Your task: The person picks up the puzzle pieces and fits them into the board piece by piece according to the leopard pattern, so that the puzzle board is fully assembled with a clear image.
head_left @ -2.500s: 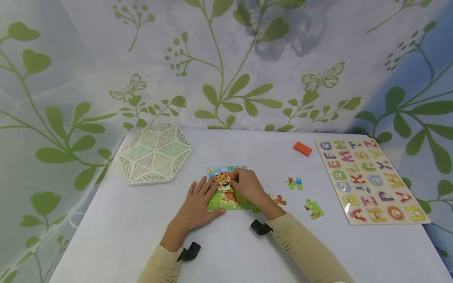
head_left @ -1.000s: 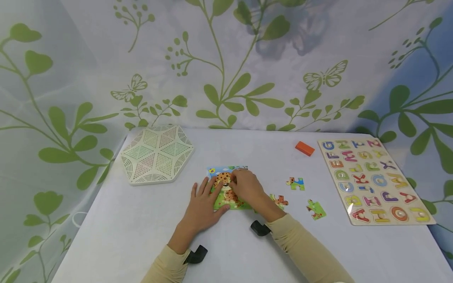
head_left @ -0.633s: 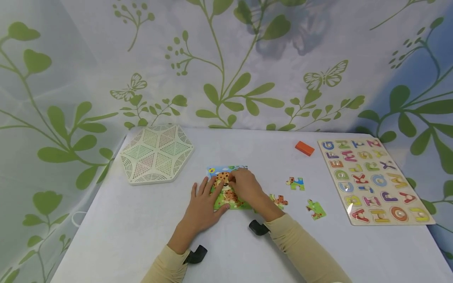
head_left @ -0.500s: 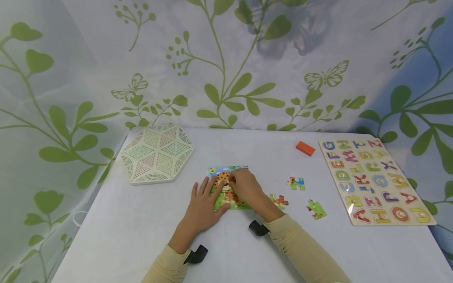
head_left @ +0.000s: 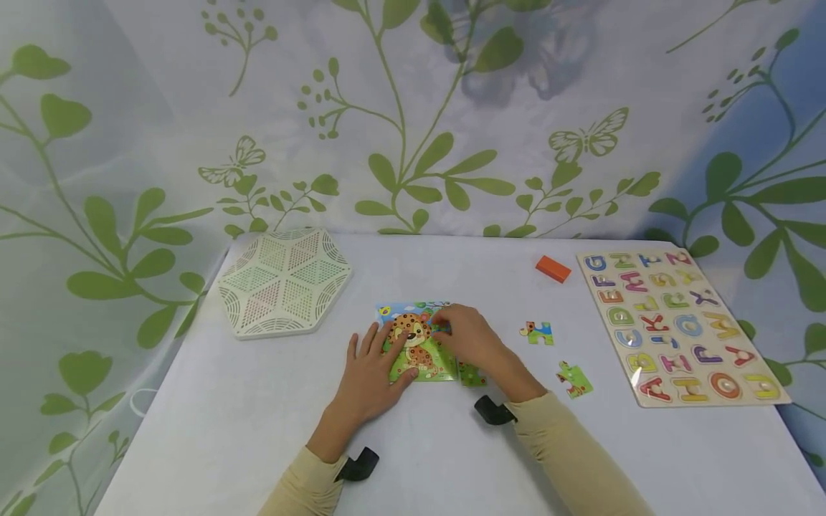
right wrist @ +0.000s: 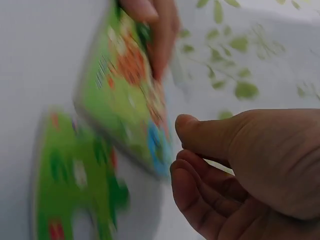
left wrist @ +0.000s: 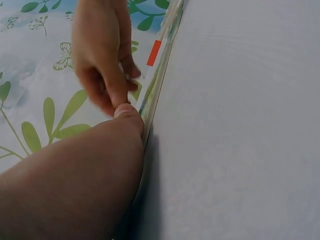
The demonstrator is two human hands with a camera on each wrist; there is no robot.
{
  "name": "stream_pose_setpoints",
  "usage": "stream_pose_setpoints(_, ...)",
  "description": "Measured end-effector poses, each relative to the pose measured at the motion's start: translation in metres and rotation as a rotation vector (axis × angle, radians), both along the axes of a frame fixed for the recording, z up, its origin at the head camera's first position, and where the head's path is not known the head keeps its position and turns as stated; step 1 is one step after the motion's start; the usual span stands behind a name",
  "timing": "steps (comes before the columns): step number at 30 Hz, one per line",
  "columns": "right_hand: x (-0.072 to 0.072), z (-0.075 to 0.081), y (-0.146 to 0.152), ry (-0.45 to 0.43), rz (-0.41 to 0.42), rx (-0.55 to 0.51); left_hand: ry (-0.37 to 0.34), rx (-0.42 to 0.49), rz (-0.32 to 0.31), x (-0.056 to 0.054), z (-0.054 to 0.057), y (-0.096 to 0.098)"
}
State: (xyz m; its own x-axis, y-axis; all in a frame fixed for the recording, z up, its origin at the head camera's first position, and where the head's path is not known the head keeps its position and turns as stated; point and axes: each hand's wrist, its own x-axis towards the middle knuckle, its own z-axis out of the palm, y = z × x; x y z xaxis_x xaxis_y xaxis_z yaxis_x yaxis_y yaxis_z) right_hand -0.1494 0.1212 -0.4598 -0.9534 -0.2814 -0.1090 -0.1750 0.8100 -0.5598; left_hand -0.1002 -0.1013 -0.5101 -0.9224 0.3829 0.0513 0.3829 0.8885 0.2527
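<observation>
A spotted-cub jigsaw puzzle (head_left: 422, 362) lies on the white table. My left hand (head_left: 364, 383) rests on its left part, fingers straight and spread, thumb by the lower edge. Over the puzzle's right edge is my right hand (head_left: 474, 337), fingers loosely curled. In the right wrist view nothing shows between the right thumb (right wrist: 200, 132) and fingers. A loose green jigsaw piece (head_left: 472, 374) lies just right of the puzzle, under the right wrist. Two more loose pieces, one blue-and-orange (head_left: 538, 332) and one green (head_left: 574, 380), lie further right.
At the back left lies a white hexagonal board (head_left: 284, 283) with a star pattern. An orange block (head_left: 553, 269) sits at the back right. A wooden alphabet board (head_left: 680, 330) fills the right side. A leaf-printed cloth (head_left: 413, 129) hangs behind the table.
My right hand has drawn back to the right from the puzzle's middle, uncovering the cub's face and body. Its forearm now covers a loose piece seen before. The left hand keeps its place.
</observation>
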Motion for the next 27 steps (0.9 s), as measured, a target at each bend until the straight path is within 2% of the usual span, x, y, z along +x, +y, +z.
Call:
stream_pose_setpoints(3,0.003,0.004,0.043,-0.015,-0.062,-0.065,-0.006,0.012,0.005,0.000,-0.003,0.002)
stream_pose_setpoints(5,0.007,0.007,0.076,-0.007,-0.112,-0.070,-0.004,0.017,0.003,-0.001,-0.005,0.002)
stream_pose_setpoints(9,0.016,0.006,0.132,0.001,-0.168,0.000,0.004,0.005,0.009,-0.003,-0.008,0.002)
stream_pose_setpoints(12,0.020,0.003,0.157,-0.027,-0.167,0.065,0.015,0.000,0.017,-0.004,-0.009,0.001)
stream_pose_setpoints(20,0.020,-0.009,0.164,-0.054,-0.177,0.083,0.002,0.027,0.020,-0.005,-0.014,0.000)
stream_pose_setpoints(27,0.019,-0.007,0.162,-0.106,-0.193,0.082,0.006,0.012,0.021,-0.005,-0.013,0.000)
